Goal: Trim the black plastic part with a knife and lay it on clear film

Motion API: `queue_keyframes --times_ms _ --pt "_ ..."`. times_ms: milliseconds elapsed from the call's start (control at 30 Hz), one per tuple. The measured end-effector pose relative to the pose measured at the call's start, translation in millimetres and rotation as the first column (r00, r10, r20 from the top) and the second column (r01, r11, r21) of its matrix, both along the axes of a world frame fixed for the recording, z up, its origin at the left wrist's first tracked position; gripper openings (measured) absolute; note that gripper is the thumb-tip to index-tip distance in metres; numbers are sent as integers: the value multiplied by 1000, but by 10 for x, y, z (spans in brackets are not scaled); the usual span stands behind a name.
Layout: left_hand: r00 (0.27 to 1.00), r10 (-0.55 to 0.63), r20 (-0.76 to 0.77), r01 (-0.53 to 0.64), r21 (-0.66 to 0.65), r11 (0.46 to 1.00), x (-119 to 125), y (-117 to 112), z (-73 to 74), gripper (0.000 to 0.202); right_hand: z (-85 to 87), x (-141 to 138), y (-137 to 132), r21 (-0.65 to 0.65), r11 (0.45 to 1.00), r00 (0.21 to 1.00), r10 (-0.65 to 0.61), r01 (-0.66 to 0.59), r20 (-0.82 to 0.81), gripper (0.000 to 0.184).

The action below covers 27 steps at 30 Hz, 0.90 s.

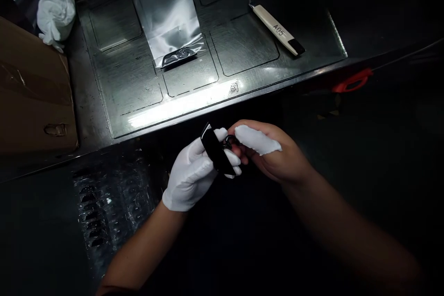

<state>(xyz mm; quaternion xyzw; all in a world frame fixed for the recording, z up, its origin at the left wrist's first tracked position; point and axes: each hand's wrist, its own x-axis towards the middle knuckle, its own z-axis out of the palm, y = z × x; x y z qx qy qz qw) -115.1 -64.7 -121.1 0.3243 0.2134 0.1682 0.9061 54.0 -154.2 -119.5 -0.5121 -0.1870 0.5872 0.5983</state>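
Note:
My left hand (192, 171), in a white glove, grips a glossy black part (217, 150) with a flat, elongated face, held tilted just off the table's front edge. My right hand (274, 148) is bare apart from a white cover (256, 138) on the thumb. Its fingers close on a small curved black piece (229, 140) at the back of the part; whether that piece belongs to the part I cannot tell. Beyond them on the table, a clear plastic bag (169, 9) lies with another dark glossy part (178, 57) at its near end.
A cream-handled tool (275, 27) marked A05 rests on the table mat (187, 85). At left stand a cardboard box (34, 92) and a crumpled white cloth or tissue (56, 11). Below left, a clear tray (114, 203) carries several black pieces. A red handle (354, 81) shows at right.

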Motion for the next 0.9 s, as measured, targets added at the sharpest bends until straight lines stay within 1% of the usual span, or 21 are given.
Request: queue_keyframes --times_ms 167,500,633,700,733,767,800,833,900 --pt "1000 -10 27 10 19 1000 -52 12 -12 46 25 -32 1 7 999 999 34 -34 19 27" --pt "999 23 -24 -22 40 999 -132 15 -35 50 45 -86 21 -15 997 995 76 -76 62 33" --pt "1000 2 -20 -1 6 1000 -138 53 -47 52 59 -75 23 -19 995 993 94 -93 73 23" --pt "999 -12 -43 12 -3 1000 -147 83 -86 50 95 -55 14 2 998 984 59 -61 171 17" --pt "998 -21 -61 20 -20 1000 -154 96 -114 51 117 -41 10 25 999 965 29 -37 262 15" --pt "996 -32 -79 28 -48 998 -163 106 -144 53 138 -25 7 63 998 928 -4 -21 371 13" --pt "995 -40 -92 33 -82 996 -173 113 -173 57 156 -6 7 113 993 876 -28 -30 481 14" --pt "995 -48 -92 37 -120 992 -182 117 -197 62 169 14 10 170 983 814 -46 -66 578 18" --pt "996 -57 -67 44 -183 982 -197 119 -221 68 169 58 23 268 943 689 -62 -196 722 27"
